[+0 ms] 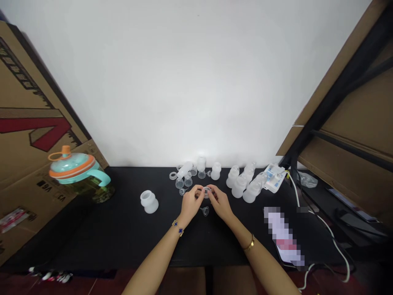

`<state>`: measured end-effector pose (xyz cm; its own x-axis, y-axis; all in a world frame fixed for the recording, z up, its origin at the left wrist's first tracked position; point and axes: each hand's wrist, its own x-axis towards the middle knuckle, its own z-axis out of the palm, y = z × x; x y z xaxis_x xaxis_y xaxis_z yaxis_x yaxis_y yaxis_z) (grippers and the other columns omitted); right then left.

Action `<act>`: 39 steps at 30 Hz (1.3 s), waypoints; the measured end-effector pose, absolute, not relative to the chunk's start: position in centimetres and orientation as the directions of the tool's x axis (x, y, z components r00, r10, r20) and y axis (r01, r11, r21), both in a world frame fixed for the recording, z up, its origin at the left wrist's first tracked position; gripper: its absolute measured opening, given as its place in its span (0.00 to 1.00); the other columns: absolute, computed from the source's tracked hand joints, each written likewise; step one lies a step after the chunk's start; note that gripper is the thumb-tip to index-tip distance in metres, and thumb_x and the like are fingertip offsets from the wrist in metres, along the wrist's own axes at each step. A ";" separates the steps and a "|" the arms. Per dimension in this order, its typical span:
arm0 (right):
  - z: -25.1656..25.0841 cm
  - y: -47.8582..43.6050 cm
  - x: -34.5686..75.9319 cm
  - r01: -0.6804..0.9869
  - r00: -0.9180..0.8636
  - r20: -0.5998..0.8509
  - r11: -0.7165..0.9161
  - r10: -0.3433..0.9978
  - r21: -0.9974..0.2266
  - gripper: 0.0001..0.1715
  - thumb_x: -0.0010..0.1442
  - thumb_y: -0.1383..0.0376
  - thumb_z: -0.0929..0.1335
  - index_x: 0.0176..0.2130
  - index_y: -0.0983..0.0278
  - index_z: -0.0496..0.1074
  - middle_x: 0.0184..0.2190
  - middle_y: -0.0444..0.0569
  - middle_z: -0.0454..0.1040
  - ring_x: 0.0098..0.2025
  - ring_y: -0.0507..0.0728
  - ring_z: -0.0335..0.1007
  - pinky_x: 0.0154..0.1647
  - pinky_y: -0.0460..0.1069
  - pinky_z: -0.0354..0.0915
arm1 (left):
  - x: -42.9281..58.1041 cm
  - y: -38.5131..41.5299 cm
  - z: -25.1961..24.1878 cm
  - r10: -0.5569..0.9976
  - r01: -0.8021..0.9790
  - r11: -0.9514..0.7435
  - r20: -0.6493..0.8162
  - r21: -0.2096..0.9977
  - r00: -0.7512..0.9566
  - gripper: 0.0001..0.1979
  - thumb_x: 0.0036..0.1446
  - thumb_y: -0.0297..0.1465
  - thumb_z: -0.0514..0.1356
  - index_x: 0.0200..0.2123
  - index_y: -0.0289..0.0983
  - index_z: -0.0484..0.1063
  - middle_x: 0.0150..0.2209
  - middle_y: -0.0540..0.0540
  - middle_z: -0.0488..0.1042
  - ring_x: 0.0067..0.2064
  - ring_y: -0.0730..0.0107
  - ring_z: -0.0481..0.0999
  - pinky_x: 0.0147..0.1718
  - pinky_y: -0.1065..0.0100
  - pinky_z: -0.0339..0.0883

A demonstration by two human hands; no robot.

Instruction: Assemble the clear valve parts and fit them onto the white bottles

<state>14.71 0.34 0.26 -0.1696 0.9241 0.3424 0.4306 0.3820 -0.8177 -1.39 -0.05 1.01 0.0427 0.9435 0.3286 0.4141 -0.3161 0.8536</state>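
Between my two hands, just above the black table, is a small translucent bottle collar ring. My left hand is closed on its left side, thumb and fingers pinching the rim. The right side is pinched by my right hand. A clear silicone nipple lies on the table just below the hands. Another nipple rests beyond my left fingers. An uncapped white baby bottle stands slightly tilted in view, off to the left. My fingers partly hide the ring.
Behind the hands lie loose clear caps, a collar ring and bottles. Several bottles fitted with nipples stand right. A phone, white cable and power strip are farther right; a large jug stands left.
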 end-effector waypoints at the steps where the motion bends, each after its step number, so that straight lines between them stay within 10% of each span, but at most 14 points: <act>1: 0.2 0.4 14.7 0.427 -0.170 0.343 0.383 0.924 -0.819 0.20 0.69 0.54 0.61 0.51 0.62 0.72 0.35 0.47 0.76 0.26 0.53 0.69 0.28 0.46 0.63 | -1.4 -0.1 1.0 0.943 0.420 -0.316 0.330 0.851 0.042 0.12 0.65 0.40 0.56 0.40 0.40 0.73 0.28 0.50 0.80 0.29 0.67 0.79 0.30 0.70 0.66; 15: 0.5 0.2 14.6 0.391 -0.158 0.347 0.381 0.924 -0.838 0.20 0.69 0.53 0.62 0.50 0.61 0.72 0.34 0.47 0.75 0.26 0.53 0.69 0.27 0.46 0.64 | -1.2 -0.3 1.3 0.952 0.403 -0.292 0.305 0.867 0.033 0.13 0.65 0.43 0.56 0.39 0.40 0.72 0.24 0.52 0.76 0.24 0.69 0.76 0.27 0.71 0.65; 27: -0.2 1.7 14.6 -0.237 -0.105 -0.082 -0.105 0.991 -0.966 0.30 0.53 0.43 0.72 0.40 0.66 0.76 0.28 0.47 0.74 0.22 0.52 0.69 0.16 0.43 0.62 | -1.2 -0.1 0.8 0.940 0.258 -0.338 0.311 0.905 0.141 0.16 0.66 0.46 0.55 0.46 0.40 0.72 0.32 0.48 0.80 0.28 0.67 0.78 0.28 0.69 0.70; 39: 0.1 1.6 15.0 -0.329 -0.138 -0.121 -0.161 0.983 -0.930 0.21 0.51 0.49 0.75 0.32 0.65 0.79 0.24 0.46 0.74 0.23 0.51 0.66 0.19 0.44 0.60 | -1.1 0.1 0.6 0.935 0.296 -0.354 0.331 0.887 0.126 0.20 0.63 0.47 0.58 0.46 0.39 0.77 0.43 0.41 0.78 0.36 0.63 0.79 0.24 0.71 0.72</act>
